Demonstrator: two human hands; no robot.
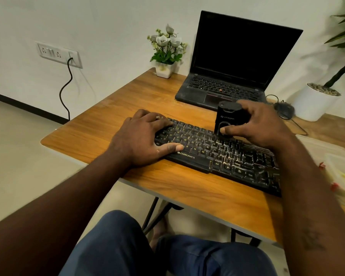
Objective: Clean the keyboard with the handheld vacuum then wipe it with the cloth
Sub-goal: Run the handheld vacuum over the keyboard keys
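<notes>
Right hand [261, 124] grips handheld vacuum [230, 118] upright on keyboard [217, 154] centre; left hand [143, 138] rests flat on keyboard's left end.

Soft, even indoor light, faint shadows, wide-angle bending and blur at edges.

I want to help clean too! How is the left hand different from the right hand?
The left hand lies flat with straight fingers on the left end of the keyboard, holding nothing; the right hand curls round the handheld vacuum. The left hand touches the keys itself; the right hand stands the vacuum upright on the middle keys. Both are over the same black keyboard.
</notes>
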